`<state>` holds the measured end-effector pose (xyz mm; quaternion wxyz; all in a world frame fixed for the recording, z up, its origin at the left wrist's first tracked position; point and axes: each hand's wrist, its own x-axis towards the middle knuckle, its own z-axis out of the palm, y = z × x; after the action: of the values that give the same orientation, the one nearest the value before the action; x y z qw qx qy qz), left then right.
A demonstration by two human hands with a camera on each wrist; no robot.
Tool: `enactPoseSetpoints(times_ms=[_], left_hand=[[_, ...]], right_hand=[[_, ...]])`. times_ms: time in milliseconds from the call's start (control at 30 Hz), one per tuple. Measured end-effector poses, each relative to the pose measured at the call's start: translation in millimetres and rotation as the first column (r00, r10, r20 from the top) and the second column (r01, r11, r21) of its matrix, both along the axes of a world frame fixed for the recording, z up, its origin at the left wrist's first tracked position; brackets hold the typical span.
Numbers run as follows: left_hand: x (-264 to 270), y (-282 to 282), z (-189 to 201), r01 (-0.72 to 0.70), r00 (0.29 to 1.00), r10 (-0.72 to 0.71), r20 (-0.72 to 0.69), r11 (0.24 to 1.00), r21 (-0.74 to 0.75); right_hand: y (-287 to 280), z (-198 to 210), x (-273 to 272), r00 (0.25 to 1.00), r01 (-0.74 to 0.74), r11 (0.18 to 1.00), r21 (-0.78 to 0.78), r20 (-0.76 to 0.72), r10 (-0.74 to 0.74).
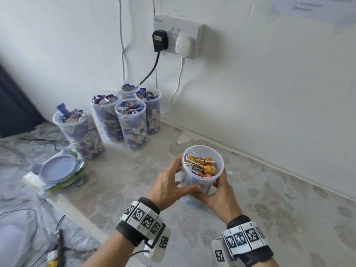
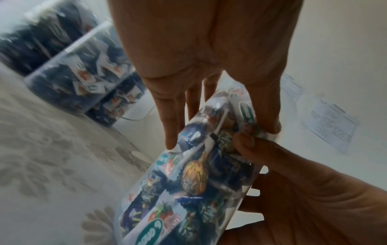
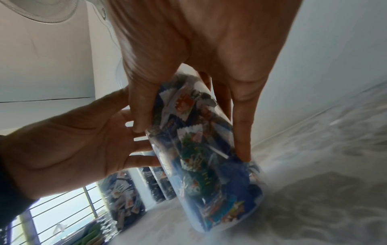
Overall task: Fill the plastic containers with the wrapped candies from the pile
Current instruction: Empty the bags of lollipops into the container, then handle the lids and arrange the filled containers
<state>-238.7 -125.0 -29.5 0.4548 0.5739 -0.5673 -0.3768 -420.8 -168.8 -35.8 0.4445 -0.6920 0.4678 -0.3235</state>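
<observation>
Both hands grip one clear tub [image 1: 202,166] from opposite sides on the patterned floor [image 1: 269,209] near the wall: the left hand [image 1: 169,187] curls round its left side, the right hand [image 1: 219,191] round its right and front, fingers pressed to the plastic. The tub is tilted, its base low to the floor, packed with wrapped candies and orange lollipops [image 1: 202,164] on top. Five filled tubs [image 1: 127,120] stand grouped against the wall, with a stack of lids [image 1: 57,170] just beside them.
</observation>
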Motion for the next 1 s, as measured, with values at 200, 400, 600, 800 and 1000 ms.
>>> enactPoseSetpoints(times_ms=[200, 400, 600, 800, 1000], left_hand=[[77.6, 23.8, 7.8, -0.115, 0.993, 0.114, -0.011, 0.993, -0.029], [159.3, 34.9, 6.5, -0.221, 0.975, 0.22, -0.033, 0.975, -0.037], [212.1, 39.8, -1.5, -0.271, 0.962, 0.27, -0.049, 0.962, -0.022], [231.2, 36.4, -2.1, -0.292, 0.955, 0.29, -0.067, 0.956, -0.033], [238.0, 34.2, -3.5, -0.302, 0.952, 0.299, -0.068, 0.952, -0.039]], right_hand=[[0.5, 5.1, 83.3, 0.992, -0.128, 0.992, 0.011, 0.018, 0.128], [-7.9, 6.4, 174.1, 0.97, -0.243, 0.969, 0.031, 0.013, 0.243], [-16.2, 4.0, 231.7, 0.953, -0.302, 0.953, 0.032, -0.01, 0.303], [-25.4, 5.2, 253.7, 0.945, -0.328, 0.944, 0.035, -0.009, 0.328], [-29.5, 2.4, 261.8, 0.939, -0.343, 0.939, 0.027, -0.024, 0.343]])
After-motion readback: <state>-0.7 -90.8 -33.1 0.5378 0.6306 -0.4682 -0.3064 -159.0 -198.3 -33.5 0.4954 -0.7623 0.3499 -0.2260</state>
